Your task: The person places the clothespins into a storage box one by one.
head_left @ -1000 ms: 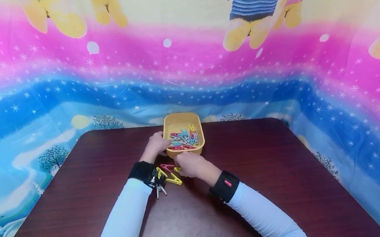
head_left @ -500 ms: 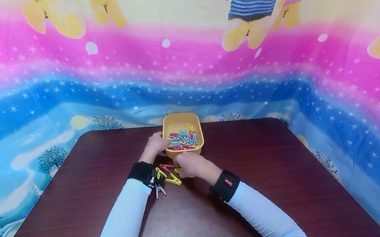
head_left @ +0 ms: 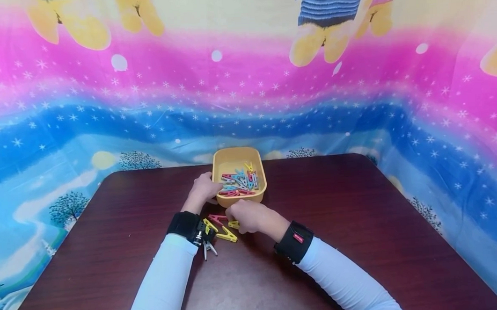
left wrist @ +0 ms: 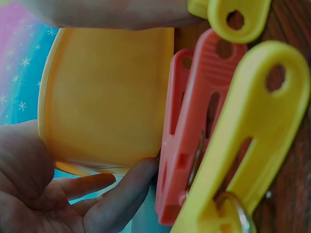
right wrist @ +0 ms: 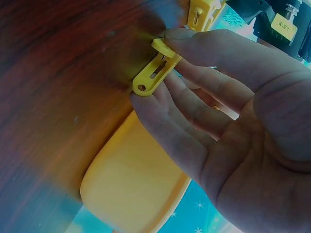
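Note:
A yellow plastic basin [head_left: 239, 201] stands at the back of the table, with several mixed-colour clothespins [head_left: 241, 183] lying in its near part. My left hand [head_left: 203, 189] grips the basin's left side, thumb over the rim and fingers along the outer wall [left wrist: 107, 97]. Just in front of the basin, my right hand [head_left: 251, 216] pinches a yellow clothespin [right wrist: 158, 73] between thumb and fingertip, low by the tabletop. Beside it lie a red clothespin [left wrist: 194, 121] and a yellow clothespin [head_left: 227, 235]. Another yellow clothespin [head_left: 210, 225] is partly hidden by the left wrist gear.
Near the left wrist camera [head_left: 202, 235] lies a grey-white clothespin [head_left: 210, 250], partly covered. The dark wooden table [head_left: 340, 206] reaches back to a printed cloth [head_left: 246, 103] hung behind it and along both sides.
My right hand has shifted slightly toward the front, and more of the yellow clothespin at its fingertips shows. The left hand and basin keep their place.

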